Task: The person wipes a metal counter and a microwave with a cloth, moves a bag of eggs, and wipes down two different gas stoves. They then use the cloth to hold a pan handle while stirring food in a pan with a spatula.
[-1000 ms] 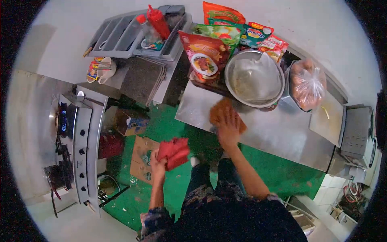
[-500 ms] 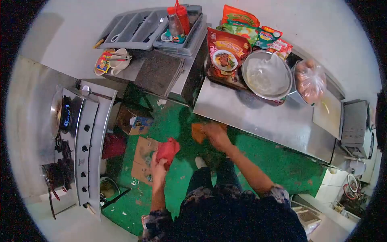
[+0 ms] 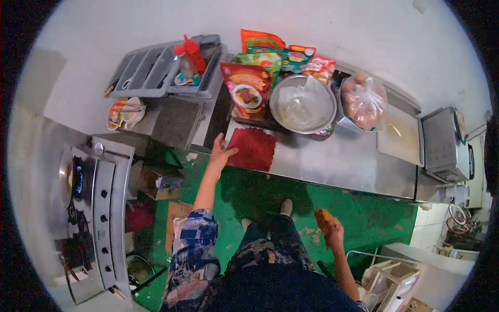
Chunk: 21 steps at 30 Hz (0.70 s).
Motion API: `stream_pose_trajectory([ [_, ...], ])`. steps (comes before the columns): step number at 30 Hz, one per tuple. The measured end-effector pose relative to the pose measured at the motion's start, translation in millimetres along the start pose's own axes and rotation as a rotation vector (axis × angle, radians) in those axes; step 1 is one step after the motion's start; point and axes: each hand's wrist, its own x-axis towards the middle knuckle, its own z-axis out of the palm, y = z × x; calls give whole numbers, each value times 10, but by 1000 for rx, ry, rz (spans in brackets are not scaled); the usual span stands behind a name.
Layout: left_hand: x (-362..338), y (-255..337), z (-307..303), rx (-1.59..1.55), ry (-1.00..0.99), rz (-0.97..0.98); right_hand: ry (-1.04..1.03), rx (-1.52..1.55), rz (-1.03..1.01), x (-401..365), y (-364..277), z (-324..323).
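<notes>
Red cloth (image 3: 252,150) lies spread flat at the left end of the steel counter (image 3: 338,164), just in front of the upright food pouches (image 3: 248,91) and the metal bowl (image 3: 303,104). We have our left hand (image 3: 222,151) at the cloth's left edge, fingers and thumb spread apart; whether they touch it, we cannot tell. Our right hand (image 3: 335,235) closes around an orange-brown cloth (image 3: 325,222), well apart from the counter and above the green floor (image 3: 358,221). Right of the bowl we see a clear bag of brown, rounded items (image 3: 364,101), then a pale cutting board (image 3: 399,138) with a thin yellowish strip on it. On the surface to our left, a dark folded cloth (image 3: 176,122) lies in front of a grey divided tray (image 3: 150,67), and a blue flame (image 3: 78,179) burns on the stove (image 3: 104,208).
</notes>
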Motion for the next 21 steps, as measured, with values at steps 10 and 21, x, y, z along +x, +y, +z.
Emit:
stream_pose_trajectory([
  [10,292,-836,810,1278,357,638,441,105,-493,1415,-982,-494],
  [21,687,-731,1103,1666,427,571,171,-1056,-932,2449,-636,-251],
])
